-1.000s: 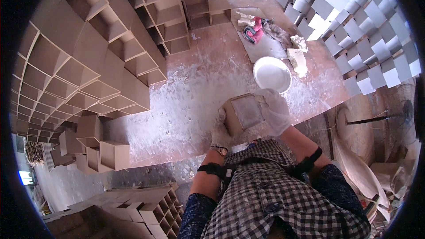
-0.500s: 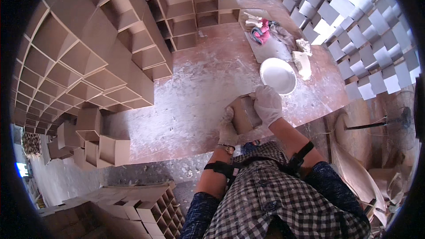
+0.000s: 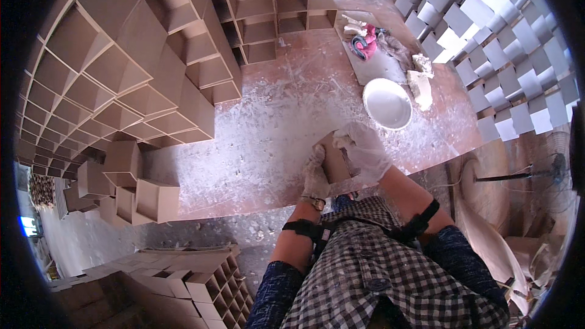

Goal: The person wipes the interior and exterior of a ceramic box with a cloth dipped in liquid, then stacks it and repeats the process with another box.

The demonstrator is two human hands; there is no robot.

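Observation:
A small brown cardboard box (image 3: 337, 161) is tilted between my hands near the table's front edge. My left hand (image 3: 315, 170), in a pale, stained glove, grips the box's left side with the fingers wrapped round it. At the far right part of the box is my right hand (image 3: 368, 152), in a loose white glove and blurred. Its fingers are bunched at the box's upper edge; whether they hold something small is hidden. Just beyond it on the tabletop stands a white bowl (image 3: 388, 105).
Stacked brown boxes (image 3: 131, 91) rise along the left and back of the reddish, white-smeared table (image 3: 262, 128). Past the bowl lie cream foam pieces (image 3: 420, 90) and a pink cloth (image 3: 364, 45). Grey-white boxes (image 3: 506, 55) fill the right; a fan (image 3: 518, 173) stands lower right.
My right hand has moved down slightly along the box, its fingers now lower over the upper edge. My left hand keeps its grip. The whole view has shifted slightly.

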